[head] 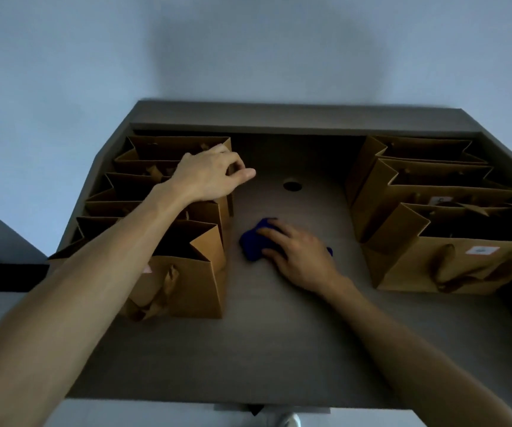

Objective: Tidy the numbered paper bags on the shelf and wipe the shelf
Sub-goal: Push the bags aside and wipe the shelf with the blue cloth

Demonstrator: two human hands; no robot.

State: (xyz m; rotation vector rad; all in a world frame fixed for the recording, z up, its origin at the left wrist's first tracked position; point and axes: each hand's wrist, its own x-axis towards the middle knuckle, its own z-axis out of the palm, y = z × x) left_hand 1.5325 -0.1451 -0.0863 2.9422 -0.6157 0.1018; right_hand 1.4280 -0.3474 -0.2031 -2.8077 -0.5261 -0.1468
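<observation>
A row of several brown paper bags (187, 272) stands along the left side of the grey shelf (279, 334). My left hand (211, 174) grips the top edge of bags near the back of that row, thumb pointing right. Three more brown bags (464, 266) with ribbon handles and small white labels stand on the right side. Between the two groups lies a bunched blue cloth (254, 245). My right hand (297, 254) presses on the cloth with its fingers spread over it and bent at the tips.
A round hole (292, 185) is cut in the shelf surface behind the cloth. A low raised back edge (279, 129) runs along the pale wall. The shelf's front edge (248, 402) is near me, with a shoe (288, 422) visible below it.
</observation>
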